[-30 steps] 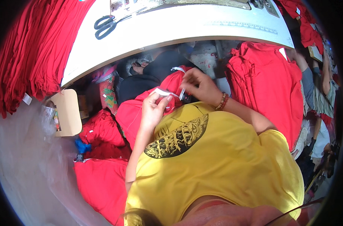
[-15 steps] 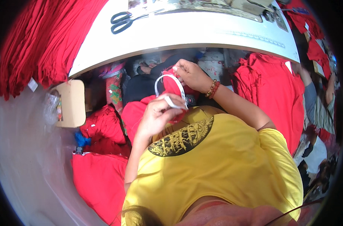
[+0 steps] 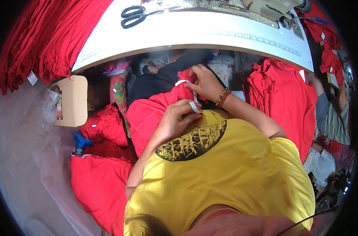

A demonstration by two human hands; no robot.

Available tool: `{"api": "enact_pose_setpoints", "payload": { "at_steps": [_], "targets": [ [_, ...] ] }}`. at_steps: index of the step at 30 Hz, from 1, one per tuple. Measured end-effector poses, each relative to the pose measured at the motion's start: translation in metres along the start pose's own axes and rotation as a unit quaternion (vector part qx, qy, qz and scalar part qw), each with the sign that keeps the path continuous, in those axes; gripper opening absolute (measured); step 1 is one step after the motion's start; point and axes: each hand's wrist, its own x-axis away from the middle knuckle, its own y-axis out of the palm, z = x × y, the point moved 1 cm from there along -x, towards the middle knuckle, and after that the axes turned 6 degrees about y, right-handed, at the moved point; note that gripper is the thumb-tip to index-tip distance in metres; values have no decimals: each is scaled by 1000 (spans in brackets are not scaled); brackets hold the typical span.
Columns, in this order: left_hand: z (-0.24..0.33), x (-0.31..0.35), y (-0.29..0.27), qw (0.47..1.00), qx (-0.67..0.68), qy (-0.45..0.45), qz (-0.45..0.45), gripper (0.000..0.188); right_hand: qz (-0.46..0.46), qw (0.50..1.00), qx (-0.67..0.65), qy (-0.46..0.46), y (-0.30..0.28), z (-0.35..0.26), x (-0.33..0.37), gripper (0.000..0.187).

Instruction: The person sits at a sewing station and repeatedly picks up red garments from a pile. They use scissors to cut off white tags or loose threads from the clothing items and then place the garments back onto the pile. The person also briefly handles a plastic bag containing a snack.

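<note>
A red garment (image 3: 153, 112) lies over my lap, with a narrow white tape (image 3: 182, 82) along its edge. My right hand (image 3: 205, 83), with beaded bracelets at the wrist, pinches the bunched far end of the garment near the tape. Closer to my body, my left hand (image 3: 176, 120) is closed on the near part of the garment edge; a white wrap (image 3: 194, 107) circles one of its fingers. The left fingertips are partly hidden by the hand itself.
A white table (image 3: 155, 39) spans the far side, bearing black-handled scissors (image 3: 133, 17) and a sewing machine (image 3: 261, 8). Red garments hang at the left (image 3: 57, 43) and lie piled at the right (image 3: 279, 98). A cardboard box (image 3: 74, 101) stands at the left.
The white tape loop that stood open between my hands is now drawn together and mostly covered. My left hand has moved slightly right and nearer, and the garment lies more bunched by my right hand.
</note>
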Motion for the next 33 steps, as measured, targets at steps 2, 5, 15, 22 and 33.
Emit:
{"api": "enact_pose_setpoints", "payload": {
  "at_steps": [2, 5, 15, 22, 33],
  "targets": [
    [-2, 1, 3, 1000, 17, 4, -2, 15, -5, 999, 33, -10, 2, 1, 2, 21],
    [-1, 0, 6, 999, 31, -6, -8, 16, -1, 996, 84, -26, 6, 8, 3, 22],
    [-13, -1, -5, 981, 147, -56, 116, 15, -174, 813, -517, 204, -1, -4, -9, 20],
    [-66, 15, -7, 928, 194, -113, 299, 16, -184, 812, -517, 199, -5, -38, 17, 27],
    [-69, 24, -2, 866, 358, -23, 349, 34, -49, 959, -260, -101, -6, -55, 29, 20]
  ]
}}
